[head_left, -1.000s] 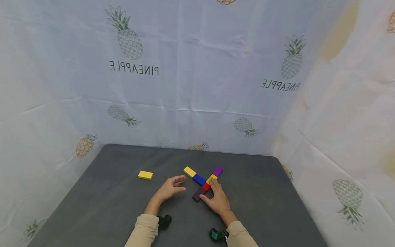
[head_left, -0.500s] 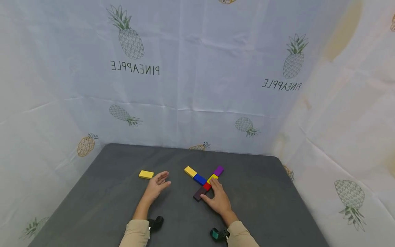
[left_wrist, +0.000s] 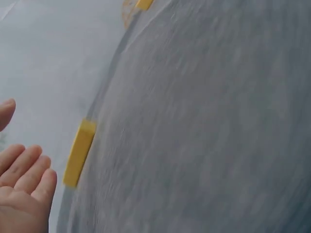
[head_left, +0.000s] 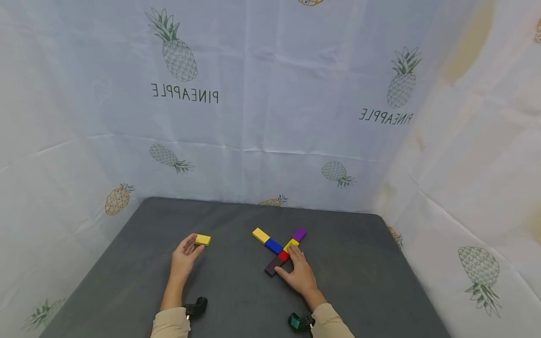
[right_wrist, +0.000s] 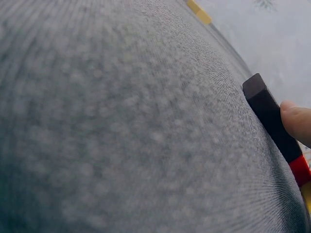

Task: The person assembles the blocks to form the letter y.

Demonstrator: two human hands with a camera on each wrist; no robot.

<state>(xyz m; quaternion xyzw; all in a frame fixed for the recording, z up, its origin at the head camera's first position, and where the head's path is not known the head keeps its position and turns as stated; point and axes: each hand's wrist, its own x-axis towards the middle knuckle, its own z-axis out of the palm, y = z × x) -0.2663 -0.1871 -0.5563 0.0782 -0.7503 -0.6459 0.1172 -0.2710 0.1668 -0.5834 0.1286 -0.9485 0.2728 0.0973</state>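
In the head view my left hand [head_left: 183,258] reaches to a lone yellow block [head_left: 203,240], its fingers overlapping the block's left end. The left wrist view shows its fingers extended beside the yellow block [left_wrist: 80,153], with nothing held. My right hand [head_left: 299,272] rests on a diagonal row: a dark brown block [head_left: 272,266], a red block [head_left: 283,256], a yellow block [head_left: 289,245] and a purple block [head_left: 299,234]. Its fingertips lie on the row's yellow block, partly hiding it. The thumb [right_wrist: 297,121] touches the dark brown block's side in the right wrist view.
A blue block [head_left: 274,246] and a pale yellow block [head_left: 260,235] branch from the row towards the back left. All lie on a dark grey table [head_left: 236,300]. A white pineapple-print curtain [head_left: 270,117] stands behind the table's far edge.
My left hand has moved left, away from the row of blocks and over to the lone yellow block. My right hand has stayed on the row.
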